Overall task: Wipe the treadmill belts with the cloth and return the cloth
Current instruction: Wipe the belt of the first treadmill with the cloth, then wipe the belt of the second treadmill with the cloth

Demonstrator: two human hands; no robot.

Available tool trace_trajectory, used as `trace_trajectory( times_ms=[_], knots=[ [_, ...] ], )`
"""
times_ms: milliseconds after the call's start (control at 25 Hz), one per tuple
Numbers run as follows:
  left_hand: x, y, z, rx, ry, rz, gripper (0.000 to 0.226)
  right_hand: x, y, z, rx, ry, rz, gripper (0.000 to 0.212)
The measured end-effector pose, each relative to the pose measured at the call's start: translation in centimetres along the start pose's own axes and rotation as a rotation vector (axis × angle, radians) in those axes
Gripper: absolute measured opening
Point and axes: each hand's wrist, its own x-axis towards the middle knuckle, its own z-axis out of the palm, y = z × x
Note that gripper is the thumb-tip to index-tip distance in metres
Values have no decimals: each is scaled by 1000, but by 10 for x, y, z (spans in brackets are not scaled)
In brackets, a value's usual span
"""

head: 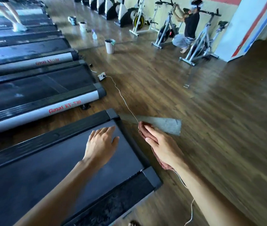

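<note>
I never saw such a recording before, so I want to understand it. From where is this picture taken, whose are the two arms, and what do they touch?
No machine works here: a person wears one camera on the head, looking forward and down, so you see their own arms. The left hand rests flat, fingers straight, on the dark belt of the nearest treadmill. The right hand lies on a reddish-brown cloth past the belt's end, above the brown wooden floor; whether it grips or only presses the cloth, I cannot tell. A thin white cable and a flat grey sheet lie on that floor.
</note>
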Motion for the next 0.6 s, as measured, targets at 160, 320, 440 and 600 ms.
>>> trace_trajectory(
  times_ms=[160, 320, 440, 600],
  knots=[
    [-38, 42, -8, -23, 4, 30, 47, -54, 14, -30, 16, 62, 66, 50],
    [-52, 81, -2, -67, -13, 66, 46, -71, 34, -52, 129, 112, 85, 54],
    [-39, 107, 7, -63, -14, 79, 44, -60, 60, -73, 154, 143, 56, 55],
    [9, 156, 28, -47, 7, 106, 42, -25, 105, -110, 105, 146, 52, 53]
  ],
)
